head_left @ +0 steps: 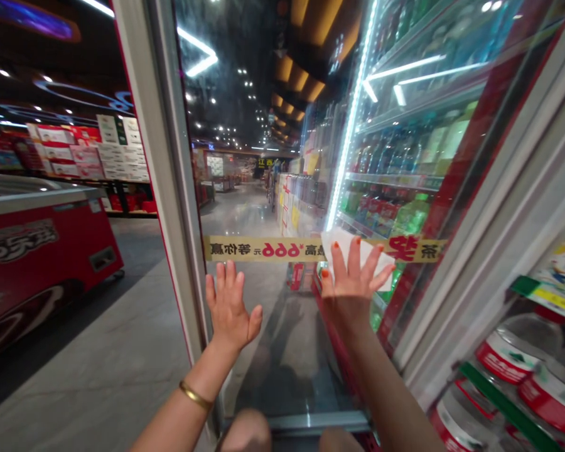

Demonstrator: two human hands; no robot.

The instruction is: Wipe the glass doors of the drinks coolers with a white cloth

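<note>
A glass cooler door (263, 339) stands open in front of me, with a beige printed strip (263, 249) stuck across it, its lettering reversed. My right hand (353, 282) holds a white wipe (341, 242) flat against the pane, over the strip. The fingers of that hand are spread, with the wipe under and around them. Just below the strip's left end, my left hand (230, 307) is spread open near the door's left frame (169, 188). It holds nothing and appears to rest on the glass. A gold bracelet (195, 395) circles the left wrist.
Lit cooler shelves (390, 181) with bottles show through the glass. At lower right, large water bottles (508, 348) stand on shelves with green edges (503, 402). A red chest freezer (51, 257) is on the left, with stacked cartons (117, 160) behind it.
</note>
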